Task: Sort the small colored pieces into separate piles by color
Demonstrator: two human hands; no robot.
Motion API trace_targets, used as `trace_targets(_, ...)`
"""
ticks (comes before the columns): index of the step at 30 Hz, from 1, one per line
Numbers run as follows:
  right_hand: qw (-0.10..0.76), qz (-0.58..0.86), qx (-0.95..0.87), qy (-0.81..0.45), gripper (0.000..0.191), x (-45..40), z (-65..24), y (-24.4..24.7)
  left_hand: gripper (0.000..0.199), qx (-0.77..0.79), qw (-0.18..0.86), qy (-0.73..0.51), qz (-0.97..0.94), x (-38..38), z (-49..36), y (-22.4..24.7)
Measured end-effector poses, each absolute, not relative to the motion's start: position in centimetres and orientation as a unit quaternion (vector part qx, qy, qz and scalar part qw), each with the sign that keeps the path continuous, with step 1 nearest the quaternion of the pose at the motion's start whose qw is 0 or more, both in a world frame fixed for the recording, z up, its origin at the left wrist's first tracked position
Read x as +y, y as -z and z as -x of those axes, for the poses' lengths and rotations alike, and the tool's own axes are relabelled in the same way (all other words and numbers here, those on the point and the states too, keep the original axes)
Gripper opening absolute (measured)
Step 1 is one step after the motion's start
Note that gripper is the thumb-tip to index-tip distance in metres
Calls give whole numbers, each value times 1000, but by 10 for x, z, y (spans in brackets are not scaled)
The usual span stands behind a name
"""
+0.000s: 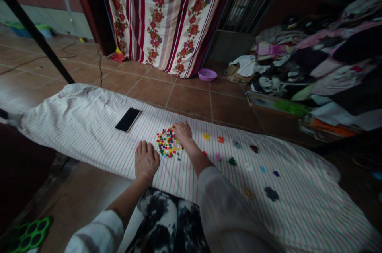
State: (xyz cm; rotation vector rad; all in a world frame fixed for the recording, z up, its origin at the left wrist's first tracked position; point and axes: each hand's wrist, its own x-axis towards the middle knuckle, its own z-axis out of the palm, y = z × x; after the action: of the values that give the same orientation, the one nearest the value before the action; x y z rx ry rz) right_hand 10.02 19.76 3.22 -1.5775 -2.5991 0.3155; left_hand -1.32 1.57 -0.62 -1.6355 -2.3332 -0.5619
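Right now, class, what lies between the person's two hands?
A heap of small multicoloured pieces lies between the left hand and right hand, on the striped sheet, in the head view.

One left hand (147,160), one right hand (182,132), one heap of tiny coloured pieces (168,143) too many to count, twelve separate coloured shapes (232,161), one smartphone (128,119) and one striped sheet (68,117) show, with one lilac basin (207,74) and one broom (118,56) on the tiled floor (152,90).

Dim, soft light, with wide-angle bending at the edges.
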Motion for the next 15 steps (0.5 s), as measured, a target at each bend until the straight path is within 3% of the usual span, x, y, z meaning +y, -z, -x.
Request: trace_targets(15, 164, 445, -869, -143, 16, 188, -114, -26, 24, -793, 114, 209, 560, 15, 12, 4)
